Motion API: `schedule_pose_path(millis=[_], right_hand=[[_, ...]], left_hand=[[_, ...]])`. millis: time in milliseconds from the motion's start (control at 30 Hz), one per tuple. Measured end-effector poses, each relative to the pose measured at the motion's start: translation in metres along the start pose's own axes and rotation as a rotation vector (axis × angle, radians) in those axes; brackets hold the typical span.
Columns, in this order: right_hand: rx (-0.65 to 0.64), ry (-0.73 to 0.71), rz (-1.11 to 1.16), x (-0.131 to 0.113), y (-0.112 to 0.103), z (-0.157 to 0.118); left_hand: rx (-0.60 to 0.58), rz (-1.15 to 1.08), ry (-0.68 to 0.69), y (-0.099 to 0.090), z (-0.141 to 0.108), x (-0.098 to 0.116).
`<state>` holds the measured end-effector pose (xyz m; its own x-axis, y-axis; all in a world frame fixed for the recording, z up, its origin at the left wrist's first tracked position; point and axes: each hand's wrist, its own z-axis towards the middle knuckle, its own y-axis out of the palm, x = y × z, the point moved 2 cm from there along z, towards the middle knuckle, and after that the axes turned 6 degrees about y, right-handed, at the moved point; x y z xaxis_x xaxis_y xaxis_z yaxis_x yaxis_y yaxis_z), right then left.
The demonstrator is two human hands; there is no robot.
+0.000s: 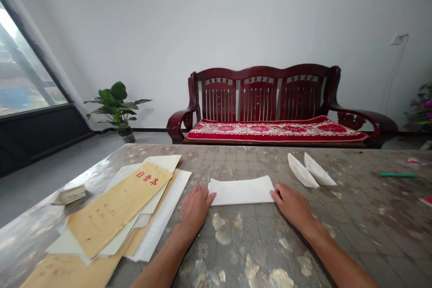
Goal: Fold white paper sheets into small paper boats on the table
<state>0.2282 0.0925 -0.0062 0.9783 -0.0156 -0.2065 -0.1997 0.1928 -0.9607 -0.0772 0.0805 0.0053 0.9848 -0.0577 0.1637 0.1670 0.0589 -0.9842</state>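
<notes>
A folded sheet of white lined paper (241, 191) lies crosswise on the table in front of me, its far edge lifted a little at the corners. At its left end my left hand (196, 204) pinches the near corner between thumb and fingers. My right hand (292, 203) grips the opposite end in the same way, thumb toward the paper. Beyond the right hand stand two folded paper boats (310, 172), side by side and apart from the fingers. The undersides of both hands are hidden.
Tan notebooks (119, 209) and loose sheets are piled at the left, beside a small bundle of papers (69, 195). A green pen (398, 174) lies at the right on the patterned tablecloth (256, 247). Past the table stand a wooden bench (258, 94) and a potted plant (118, 105).
</notes>
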Motion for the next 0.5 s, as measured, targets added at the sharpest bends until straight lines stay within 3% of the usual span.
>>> schedule_pose_path(millis=[500], right_hand=[[0.011, 0.013, -0.131, -0.0041, -0.0011, -0.0017]], left_hand=[[-0.006, 0.048, -0.013, 0.0049, 0.0033, 0.0018]])
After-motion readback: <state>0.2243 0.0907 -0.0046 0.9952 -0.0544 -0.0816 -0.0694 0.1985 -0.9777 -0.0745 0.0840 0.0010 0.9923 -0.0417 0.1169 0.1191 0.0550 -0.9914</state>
